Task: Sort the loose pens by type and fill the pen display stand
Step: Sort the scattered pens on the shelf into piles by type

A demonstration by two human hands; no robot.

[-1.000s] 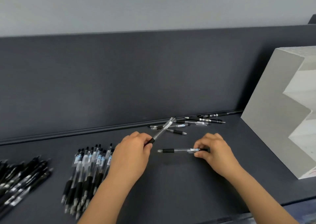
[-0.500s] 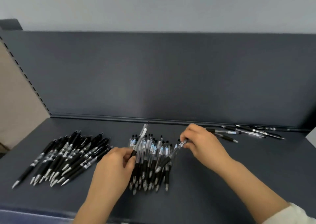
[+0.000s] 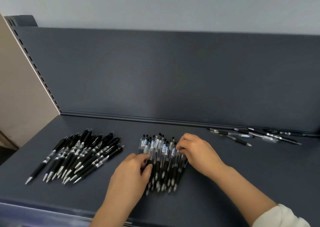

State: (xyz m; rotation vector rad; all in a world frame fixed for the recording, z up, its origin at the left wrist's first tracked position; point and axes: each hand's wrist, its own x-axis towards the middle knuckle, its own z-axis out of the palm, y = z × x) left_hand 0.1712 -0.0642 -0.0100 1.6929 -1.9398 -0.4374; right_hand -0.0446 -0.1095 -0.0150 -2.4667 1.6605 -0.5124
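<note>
Both hands rest on the middle pile of clear-barrelled pens (image 3: 161, 159), just below the centre of the frame on the dark grey shelf (image 3: 242, 171). The left hand (image 3: 133, 173) comes up from the bottom edge, palm down, wrist bent slightly right; its thumb and curled fingers press against the left flank of the pile around the black grips, though motion blur hides whether they pinch a single pen. The right hand (image 3: 195, 150) reaches in from the lower right, a white sleeve (image 3: 280, 216) at the forearm, fingers bent and bunched together on the pile's upper right edge, tips touching the pens.

A 2nd pile, of black-barrelled pens (image 3: 76, 155), lies fanned at the left of the frame, tips toward the viewer, apart from the middle pile. A 3rd loose scatter of unsorted pens (image 3: 256, 135) lies at the right, against the back panel (image 3: 173, 74).
</note>
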